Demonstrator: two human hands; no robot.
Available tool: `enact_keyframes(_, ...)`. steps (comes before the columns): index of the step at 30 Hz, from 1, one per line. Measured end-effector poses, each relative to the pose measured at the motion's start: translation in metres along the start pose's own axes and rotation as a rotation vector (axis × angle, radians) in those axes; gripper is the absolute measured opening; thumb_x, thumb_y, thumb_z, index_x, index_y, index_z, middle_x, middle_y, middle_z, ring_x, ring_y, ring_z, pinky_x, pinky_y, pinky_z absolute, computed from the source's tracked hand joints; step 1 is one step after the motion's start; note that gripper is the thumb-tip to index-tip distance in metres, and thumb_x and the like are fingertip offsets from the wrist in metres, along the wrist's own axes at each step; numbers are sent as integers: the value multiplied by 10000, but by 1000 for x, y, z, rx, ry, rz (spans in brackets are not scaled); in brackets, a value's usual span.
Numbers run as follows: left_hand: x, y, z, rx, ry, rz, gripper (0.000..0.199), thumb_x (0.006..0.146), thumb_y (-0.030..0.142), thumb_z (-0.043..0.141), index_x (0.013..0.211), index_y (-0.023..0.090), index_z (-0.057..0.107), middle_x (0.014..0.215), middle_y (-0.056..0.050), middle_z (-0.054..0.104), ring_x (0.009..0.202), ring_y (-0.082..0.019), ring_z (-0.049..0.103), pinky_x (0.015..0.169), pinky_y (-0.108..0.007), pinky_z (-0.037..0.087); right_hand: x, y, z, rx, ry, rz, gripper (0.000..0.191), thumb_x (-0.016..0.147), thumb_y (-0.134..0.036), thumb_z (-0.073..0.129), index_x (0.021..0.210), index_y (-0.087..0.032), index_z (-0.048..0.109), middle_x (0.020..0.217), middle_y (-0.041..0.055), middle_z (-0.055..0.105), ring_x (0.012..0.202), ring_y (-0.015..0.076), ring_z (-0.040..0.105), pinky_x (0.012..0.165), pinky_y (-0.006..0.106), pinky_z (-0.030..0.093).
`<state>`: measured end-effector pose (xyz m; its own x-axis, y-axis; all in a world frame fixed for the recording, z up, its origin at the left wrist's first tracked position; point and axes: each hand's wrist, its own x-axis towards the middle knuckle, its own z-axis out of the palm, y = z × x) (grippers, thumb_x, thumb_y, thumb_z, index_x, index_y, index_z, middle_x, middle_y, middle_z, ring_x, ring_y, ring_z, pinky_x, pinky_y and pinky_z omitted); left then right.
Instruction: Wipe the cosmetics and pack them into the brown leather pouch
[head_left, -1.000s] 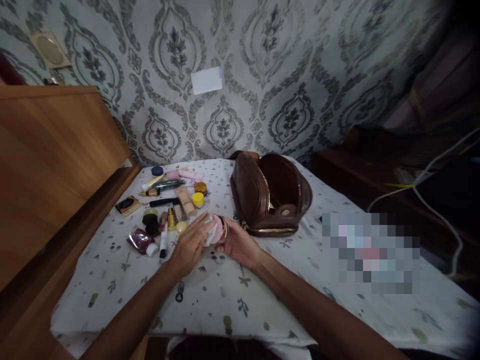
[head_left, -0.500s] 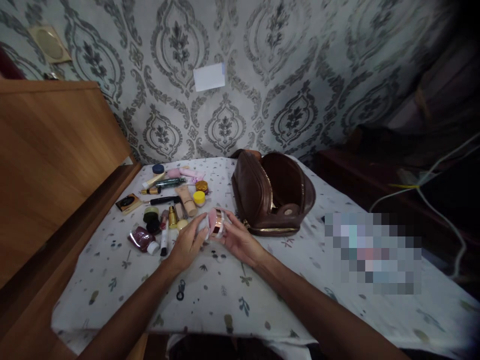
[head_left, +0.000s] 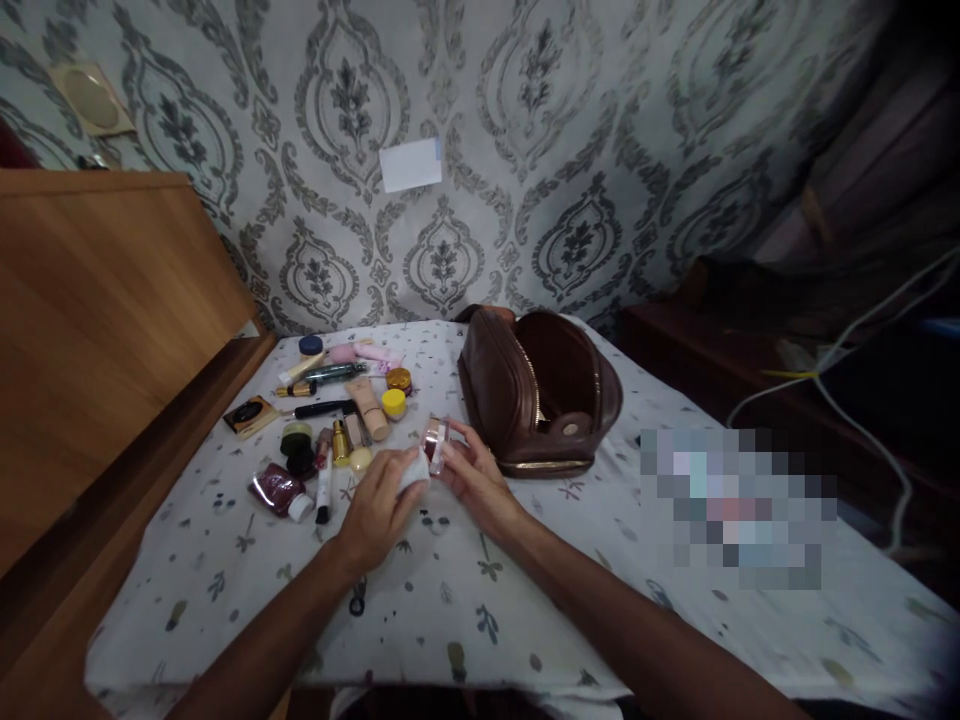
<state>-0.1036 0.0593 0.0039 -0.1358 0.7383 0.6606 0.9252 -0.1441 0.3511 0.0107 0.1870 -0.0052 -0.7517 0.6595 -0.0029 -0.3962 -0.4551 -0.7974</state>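
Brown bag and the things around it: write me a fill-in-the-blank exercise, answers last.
From the wearer's side, the brown bag sits to the ____ of the cosmetics.
The bag's main zipped compartment is ____.
The left hand holds a ____ cloth close to the container in the right hand.
The gold-lidded jar is beside one with a ____ lid.
Missing words: right; open; white; yellow.
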Motion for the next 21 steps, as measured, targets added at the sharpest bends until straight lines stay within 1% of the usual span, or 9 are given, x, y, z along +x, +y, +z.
enact_keyframes(2,1,2,-2,30,40,50,351,968,202,496,1318,196,469,1091,-98,608,1030,-206,598,896,-339,513,2,3,-3,-106,17,-35,554,672,-424,832,1133,-255,575,954,16,671,891,178,651,816,344,533)
enact_keyframes(4,3,2,-6,57,58,97,379,964,168,491,1340,201,463,1085,-97,583,1016,-203,581,881,-335,511,4,6,-7,-230,2,-66,575,623,-410,859,1104,-243,590,1024,32,658,910,184,638,818,345,529)
enact_keyframes(7,4,1,-10,98,60,141,376,958,137,482,1328,201,491,1073,-92,553,988,-197,562,854,-328,504,5,10,-10,-361,-74,-89,655,571,-385,880,1136,-241,583,1139,59,632,1000,212,611,861,371,520)
enact_keyframes(10,6,-1,-13,128,60,123,316,957,143,481,1259,192,558,1060,-90,540,986,-201,552,835,-326,493,3,12,-12,-465,-148,-127,710,584,-366,870,1210,-244,559,1211,80,594,1084,232,573,878,377,516)
enact_keyframes(13,8,-2,-16,88,52,36,262,971,178,463,1189,179,608,1059,-92,541,1002,-205,549,848,-335,480,-3,11,-10,-584,-235,-198,718,598,-302,862,1247,-249,559,1240,81,555,1132,237,544,886,368,511)
enact_keyframes(16,14,-5,-19,-41,9,-105,273,993,229,413,1107,168,655,1019,-84,564,983,-199,562,859,-335,471,-9,9,-6,-633,-346,-233,700,603,-217,845,1246,-271,573,1218,61,551,1134,233,538,868,355,516)
enact_keyframes(18,17,-8,-21,-156,-20,-196,315,1003,271,385,1032,164,680,961,-72,587,945,-194,576,850,-326,469,-11,8,-4,-599,-395,-205,699,603,-198,840,1243,-279,570,1206,54,562,1126,228,544,865,353,515)
enact_keyframes(21,22,-13,-22,-322,-40,-325,394,1012,357,351,967,160,689,924,-63,626,907,-192,591,856,-322,463,-13,5,0,-482,-418,-88,681,617,-237,851,1228,-270,554,1183,55,596,1103,219,569,888,365,505)
